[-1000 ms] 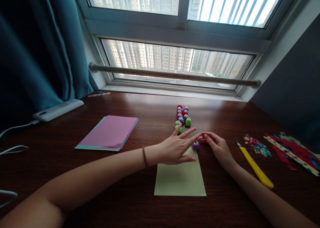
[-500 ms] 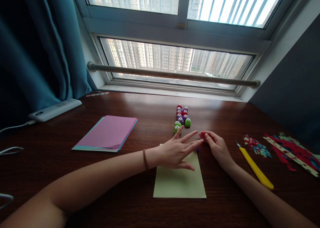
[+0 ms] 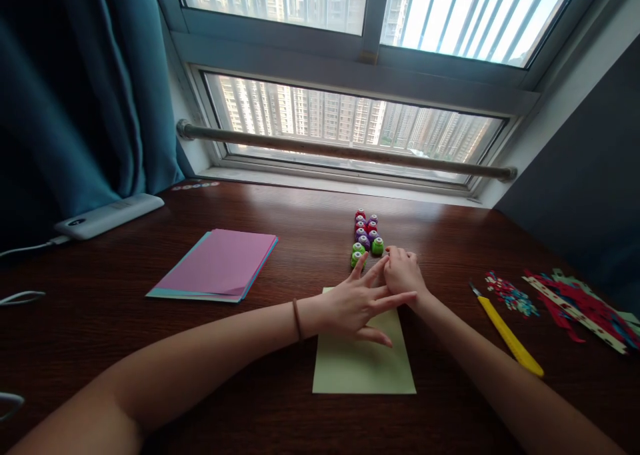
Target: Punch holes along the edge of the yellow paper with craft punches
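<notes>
left hand (image 3: 357, 302) fingers spread, pressing green sheet (image 3: 364, 362) flat | right hand (image 3: 403, 272) curled beside punches (image 3: 367, 236), grip unclear | judgement: hold sheet firm, lift one punch cleanly

Your right hand (image 3: 403, 272) moved forward-left, now beside the left hand's fingers (image 3: 375, 272), near the punches (image 3: 367, 236); purple punch now hidden.

Dark wooden desk (image 3: 280, 402) pushed right up against a big window (image 3: 350, 118), tower blocks outside and daylight glaring in. Teal curtain (image 3: 75, 88) hangs way off left of the fingers, grey wall (image 3: 590, 168) off right.
</notes>
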A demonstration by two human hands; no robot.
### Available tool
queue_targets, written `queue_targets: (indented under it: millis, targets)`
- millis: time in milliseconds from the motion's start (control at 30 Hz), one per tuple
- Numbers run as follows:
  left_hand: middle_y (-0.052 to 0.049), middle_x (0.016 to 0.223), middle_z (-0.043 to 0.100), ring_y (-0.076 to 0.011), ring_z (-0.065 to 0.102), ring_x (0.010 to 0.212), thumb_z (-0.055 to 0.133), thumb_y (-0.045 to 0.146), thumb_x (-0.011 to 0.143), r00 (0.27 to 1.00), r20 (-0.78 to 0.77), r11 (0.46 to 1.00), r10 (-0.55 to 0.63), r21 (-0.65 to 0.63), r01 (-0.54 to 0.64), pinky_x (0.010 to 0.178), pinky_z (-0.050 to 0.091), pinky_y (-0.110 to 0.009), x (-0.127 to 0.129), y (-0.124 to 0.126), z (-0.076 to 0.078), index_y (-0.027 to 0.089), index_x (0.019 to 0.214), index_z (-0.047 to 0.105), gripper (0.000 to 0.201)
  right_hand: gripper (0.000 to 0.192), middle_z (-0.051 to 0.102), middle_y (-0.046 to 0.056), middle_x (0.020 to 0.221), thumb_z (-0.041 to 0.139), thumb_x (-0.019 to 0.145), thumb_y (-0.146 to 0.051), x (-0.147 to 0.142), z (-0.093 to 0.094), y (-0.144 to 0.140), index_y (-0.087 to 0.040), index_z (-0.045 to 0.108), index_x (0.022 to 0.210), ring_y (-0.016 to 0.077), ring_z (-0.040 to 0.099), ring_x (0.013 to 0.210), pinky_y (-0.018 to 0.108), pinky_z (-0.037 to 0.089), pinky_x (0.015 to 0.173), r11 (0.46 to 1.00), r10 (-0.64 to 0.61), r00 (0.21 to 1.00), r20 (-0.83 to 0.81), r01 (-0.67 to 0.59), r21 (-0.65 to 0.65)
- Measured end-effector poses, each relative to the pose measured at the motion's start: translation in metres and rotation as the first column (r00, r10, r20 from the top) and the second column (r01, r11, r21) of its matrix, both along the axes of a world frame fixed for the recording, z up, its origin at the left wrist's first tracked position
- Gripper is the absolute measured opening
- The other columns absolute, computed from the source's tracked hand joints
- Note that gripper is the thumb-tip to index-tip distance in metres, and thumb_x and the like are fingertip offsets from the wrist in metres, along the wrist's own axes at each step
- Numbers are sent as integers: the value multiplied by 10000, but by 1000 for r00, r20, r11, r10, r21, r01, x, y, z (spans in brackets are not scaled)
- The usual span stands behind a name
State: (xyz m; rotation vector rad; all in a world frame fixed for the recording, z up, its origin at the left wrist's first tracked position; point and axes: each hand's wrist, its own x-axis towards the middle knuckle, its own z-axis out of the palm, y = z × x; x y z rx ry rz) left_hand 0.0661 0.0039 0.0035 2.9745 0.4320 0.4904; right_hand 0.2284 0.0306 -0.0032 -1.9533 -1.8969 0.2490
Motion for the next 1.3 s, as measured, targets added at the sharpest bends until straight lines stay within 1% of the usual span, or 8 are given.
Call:
queue_targets:
  millis: [367,667,767,867,1000,1133,1200,1300]
  targets:
    - [-24,1397,366,-354,-98,1344,415,636,784,1000,3,1000,-7,0,7,1005,-113,-638,-1,2,-3,283,1395,98,774,355,444,135,1251,354,861,-191,2,-7,-1,-114,508,1172,328,291,1142,447,282,966,998,-55,994,91,58,-33]
    - [-28,1406,350,-335,-25,1358,400,626,798,1000,5,1000,17,14,-17,1031,-58,-612,-1,-1,-4,300,1393,95,744,338,519,114,1164,327,855,-182,5,-9,2,-113,523,1122,280,378,1114,398,276,984,997,-34,997,-76,39,68]
    - [-40,1443,273,-335,5,1359,397,598,815,1000,-11,1000,13,-10,-13,1036,-12,-611,0,-1,-3,289,1396,67,736,295,543,108,1137,364,863,-237,12,-3,9,-120,536,1072,243,432,1103,372,288,989,997,42,985,-167,-31,65]
    - [-67,1457,227,-339,14,1358,408,596,811,999,-21,997,42,-69,-43,1030,39,-625,-1,-1,0,257,1401,34,776,277,603,102,1037,409,853,-279,29,12,15,-123,555,1030,208,547,969,322,414,860,986,146,953,-266,-161,-37]
    - [-124,1455,216,-336,37,1354,442,599,792,995,42,993,95,-79,-92,1032,88,-626,-2,1,0,190,1398,-2,855,241,653,80,850,567,761,-318,55,39,11,-126,620,897,196,605,776,270,467,679,908,277,898,-341,-361,-212]
    - [-141,1223,490,-271,361,1197,392,451,865,969,159,981,187,20,-193,1001,300,-451,-3,2,-6,123,1263,348,517,319,651,69,777,695,629,-336,58,49,-2,-128,628,862,196,593,698,253,448,597,775,376,895,-240,-445,-448]
    - [-96,997,559,-215,485,964,343,372,889,971,115,972,211,79,-220,856,400,-362,-2,3,-10,151,1038,511,315,288,643,54,757,701,599,-297,50,47,-7,-133,636,827,186,578,685,242,428,585,776,444,887,-127,-451,-442]
    - [-57,841,536,-178,482,769,329,334,888,978,39,970,206,124,-209,710,407,-321,-1,4,-14,177,811,532,269,200,631,34,717,664,605,-249,39,45,-11,-136,651,769,163,555,655,225,397,560,783,506,861,-50,-483,-392]
